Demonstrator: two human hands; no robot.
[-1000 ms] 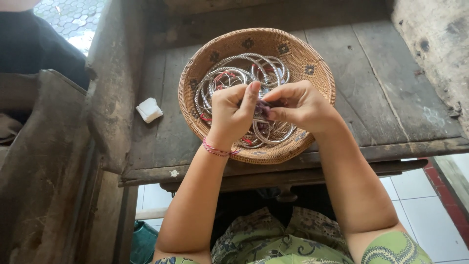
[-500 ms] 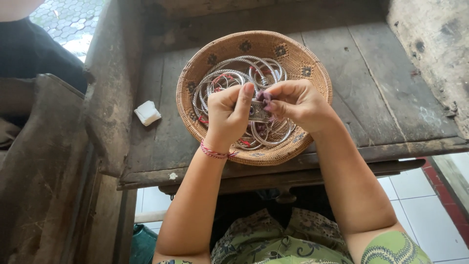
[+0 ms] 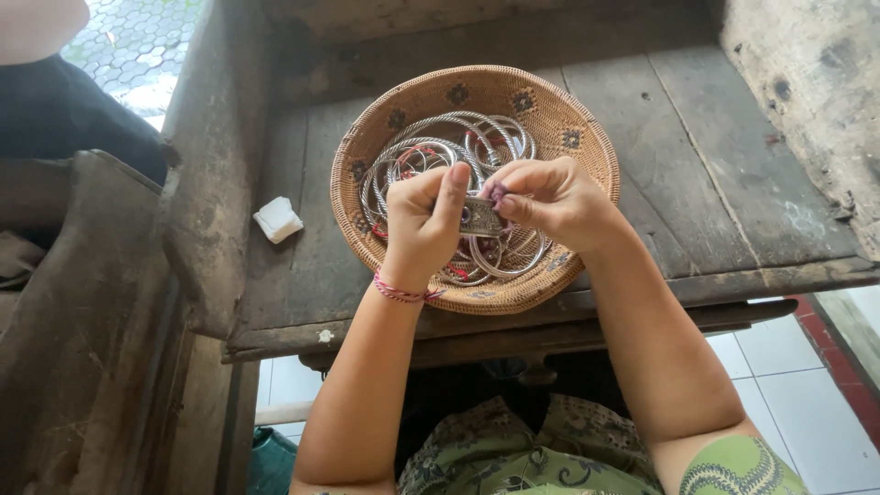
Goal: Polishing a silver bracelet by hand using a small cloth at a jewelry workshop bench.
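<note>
Left hand (image 3: 423, 220) and right hand (image 3: 548, 200) both pinch one engraved silver bangle (image 3: 482, 217) above the woven basket (image 3: 587, 137) of twisted silver bangles (image 3: 440, 137); worn wooden table (image 3: 733, 183) beneath.

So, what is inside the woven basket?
The basket holds a pile of silver wire rings, some with red parts. Both hands and the small metal piece they hold cover the middle of the pile.

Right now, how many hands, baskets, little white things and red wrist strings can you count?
Hands: 2, the left hand and the right hand, together pinching a small silver piece
Woven basket: 1, holding a tangle of silver rings too jumbled to count
Small white thing: 1
Red wrist string: 1
Total: 5
</note>
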